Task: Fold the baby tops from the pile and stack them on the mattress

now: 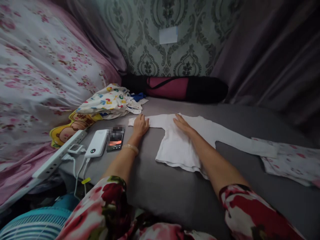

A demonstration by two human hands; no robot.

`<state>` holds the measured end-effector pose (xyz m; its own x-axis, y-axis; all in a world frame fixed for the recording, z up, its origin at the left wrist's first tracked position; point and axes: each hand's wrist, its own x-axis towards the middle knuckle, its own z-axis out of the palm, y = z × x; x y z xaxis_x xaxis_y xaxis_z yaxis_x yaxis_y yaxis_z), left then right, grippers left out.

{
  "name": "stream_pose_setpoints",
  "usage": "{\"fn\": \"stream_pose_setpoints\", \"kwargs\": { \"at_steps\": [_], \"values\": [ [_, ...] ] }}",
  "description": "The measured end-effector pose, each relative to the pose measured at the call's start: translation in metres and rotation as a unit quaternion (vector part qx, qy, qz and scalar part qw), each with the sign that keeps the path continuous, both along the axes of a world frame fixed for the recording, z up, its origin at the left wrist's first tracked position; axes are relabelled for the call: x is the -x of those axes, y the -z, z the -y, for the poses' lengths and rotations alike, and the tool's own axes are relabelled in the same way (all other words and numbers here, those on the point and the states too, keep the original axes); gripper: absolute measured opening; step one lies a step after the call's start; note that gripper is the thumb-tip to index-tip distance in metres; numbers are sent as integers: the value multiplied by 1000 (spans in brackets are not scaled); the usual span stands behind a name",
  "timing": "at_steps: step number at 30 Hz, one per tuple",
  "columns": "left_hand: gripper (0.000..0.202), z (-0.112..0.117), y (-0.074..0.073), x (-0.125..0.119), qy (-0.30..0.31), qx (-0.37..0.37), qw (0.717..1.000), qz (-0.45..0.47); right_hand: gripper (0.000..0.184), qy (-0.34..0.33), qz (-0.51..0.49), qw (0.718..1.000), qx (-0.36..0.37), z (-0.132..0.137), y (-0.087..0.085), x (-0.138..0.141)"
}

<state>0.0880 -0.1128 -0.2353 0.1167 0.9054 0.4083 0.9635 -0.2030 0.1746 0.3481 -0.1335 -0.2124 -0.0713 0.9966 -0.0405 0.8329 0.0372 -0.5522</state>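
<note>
A small white long-sleeved shirt (178, 146) lies spread on the grey bed sheet, both sleeves stretched out to the sides. My left hand (141, 125) rests on the sleeve at the left, close to its cuff, fingers laid over the fabric. Flat on the upper body of the shirt, near the left shoulder, is my right hand (183, 124) with its fingers extended. The far right sleeve reaches over a folded white cloth with a pink and red print (295, 163).
Left of my arm lie a phone (115, 138), a white power bank (97, 143) with cables and a power strip (60, 154). Patterned clothes (107, 101) are heaped behind them. A black and maroon long bag (167, 87) lies along the wall; a fan (37, 223) stands at lower left.
</note>
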Motion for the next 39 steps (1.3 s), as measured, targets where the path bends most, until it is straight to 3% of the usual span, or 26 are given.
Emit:
{"fn": "stream_pose_setpoints", "kwargs": {
  "at_steps": [4,7,11,13,16,19,22,27,33,39],
  "values": [
    [39,16,-8,-3,-6,-1,1000,2,50,46,-107,990,-79,35,-15,-40],
    [36,31,-12,-1,-5,60,997,45,38,92,-150,979,-107,79,-20,-78],
    [30,61,-16,6,22,164,981,103,22,140,-192,971,-33,147,-23,-121],
    [31,84,-20,8,49,235,959,152,19,166,-193,967,17,178,-22,-134],
    [41,124,-30,3,111,320,914,222,22,183,-159,965,101,217,-17,-139],
    [48,158,-38,-7,126,334,904,234,31,148,-74,981,99,243,-10,-131],
    [49,174,-37,-16,122,312,920,203,34,144,9,988,48,261,-9,-117],
    [43,176,-26,-20,121,265,941,171,25,113,59,992,21,278,-14,-101],
    [33,182,-28,-26,141,297,910,252,18,134,43,990,-6,280,-8,-95],
    [32,187,-28,-35,134,314,866,366,41,165,26,985,-33,280,-5,-86]
  ]
}}
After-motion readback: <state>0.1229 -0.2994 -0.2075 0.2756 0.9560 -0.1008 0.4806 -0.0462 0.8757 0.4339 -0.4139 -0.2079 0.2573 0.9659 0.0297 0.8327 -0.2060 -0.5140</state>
